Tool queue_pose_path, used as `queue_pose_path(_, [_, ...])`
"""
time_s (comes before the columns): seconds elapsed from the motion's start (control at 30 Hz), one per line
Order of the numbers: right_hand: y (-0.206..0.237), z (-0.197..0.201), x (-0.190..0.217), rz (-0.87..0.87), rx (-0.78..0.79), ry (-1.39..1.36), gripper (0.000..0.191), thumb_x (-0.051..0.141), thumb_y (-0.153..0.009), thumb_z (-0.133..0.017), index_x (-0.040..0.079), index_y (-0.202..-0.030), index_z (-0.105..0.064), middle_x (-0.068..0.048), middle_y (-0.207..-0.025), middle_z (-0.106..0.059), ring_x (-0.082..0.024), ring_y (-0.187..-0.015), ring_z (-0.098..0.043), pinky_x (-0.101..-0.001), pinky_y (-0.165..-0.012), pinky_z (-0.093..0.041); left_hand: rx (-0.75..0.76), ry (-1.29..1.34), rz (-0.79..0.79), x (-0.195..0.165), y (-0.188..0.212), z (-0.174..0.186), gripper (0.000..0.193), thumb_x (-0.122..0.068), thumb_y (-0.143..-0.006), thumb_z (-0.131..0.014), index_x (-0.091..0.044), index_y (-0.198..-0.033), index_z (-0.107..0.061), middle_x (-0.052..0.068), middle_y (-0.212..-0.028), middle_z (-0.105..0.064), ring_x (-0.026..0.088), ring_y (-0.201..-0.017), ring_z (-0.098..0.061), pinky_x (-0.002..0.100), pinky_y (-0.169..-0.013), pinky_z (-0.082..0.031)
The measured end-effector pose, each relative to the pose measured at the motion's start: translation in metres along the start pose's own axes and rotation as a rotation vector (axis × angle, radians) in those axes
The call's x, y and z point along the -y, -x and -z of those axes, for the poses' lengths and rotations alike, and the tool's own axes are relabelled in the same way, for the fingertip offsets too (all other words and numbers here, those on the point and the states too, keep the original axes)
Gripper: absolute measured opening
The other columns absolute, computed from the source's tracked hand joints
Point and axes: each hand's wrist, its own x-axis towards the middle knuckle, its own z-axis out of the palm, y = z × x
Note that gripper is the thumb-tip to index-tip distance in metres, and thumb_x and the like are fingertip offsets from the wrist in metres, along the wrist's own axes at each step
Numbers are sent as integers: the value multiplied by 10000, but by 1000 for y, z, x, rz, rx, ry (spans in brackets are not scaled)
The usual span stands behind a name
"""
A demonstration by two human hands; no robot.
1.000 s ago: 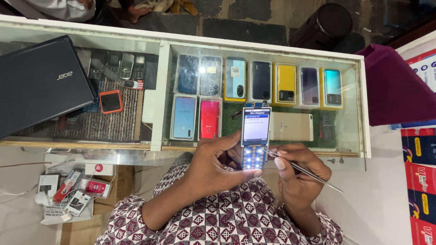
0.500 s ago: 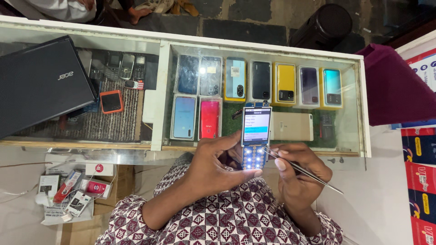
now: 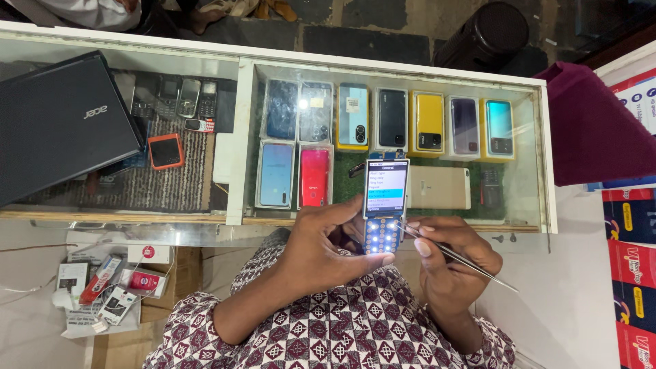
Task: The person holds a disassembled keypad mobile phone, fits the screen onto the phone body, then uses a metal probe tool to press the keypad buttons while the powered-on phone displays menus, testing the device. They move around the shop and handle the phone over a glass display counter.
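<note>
The keypad phone (image 3: 385, 205) is powered up — screen lit on a menu, keys glowing — held just above the glass surface (image 3: 273, 219) in the left hand's (image 3: 321, 246) closed grip, while the right hand (image 3: 451, 263) pinches thin tweezers (image 3: 454, 254) at its keypad — checking looks unfinished.

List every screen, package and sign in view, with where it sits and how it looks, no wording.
Keypad phone, in the left hand: lit upright screen, white with a blue band, glowing blue keys.
Laptop, top left on the counter: shut, black.
Small packages, lower left: red and white cartons.
Posters, right edge: red and blue panels.
Tweezers, in the right hand: thin, metal.
</note>
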Motion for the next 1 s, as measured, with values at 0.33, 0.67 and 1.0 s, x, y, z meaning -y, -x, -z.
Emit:
queue_pose_path(0.33, [-8, -1, 11, 75, 143, 160, 155, -26, -874, -776, -61, -1006, -703, -210, -1008, -718, -301, -911, -748, -357, -823, -617, -16, 1, -21, 3, 2, -1, 562, -124, -804, -902, 7, -1296, -666, 38, -989, -781, 41, -869, -706, 220, -778, -602])
queue_pose_path(0.67, [-12, -3, 15, 81, 169, 216, 160, -40, -848, -790, -38, -992, -720, -184, -987, -719, -286, -894, -746, -333, -778, -613, -6, -12, 22, 4, 1, 0, 710, -126, -794, -890, -15, -1429, -594, 30, -995, -779, 29, -859, -692, 217, -775, -597])
queue_pose_path(1.0, [-15, -2, 13, 57, 180, 250, 153, -39, -845, -790, -30, -981, -720, -175, -978, -713, -264, -878, -747, -307, -757, -607, -32, -58, 41, 7, 0, -2, 759, -137, -776, -900, -21, -1454, -578, 20, -964, -780, 22, -820, -682, 209, -740, -589])
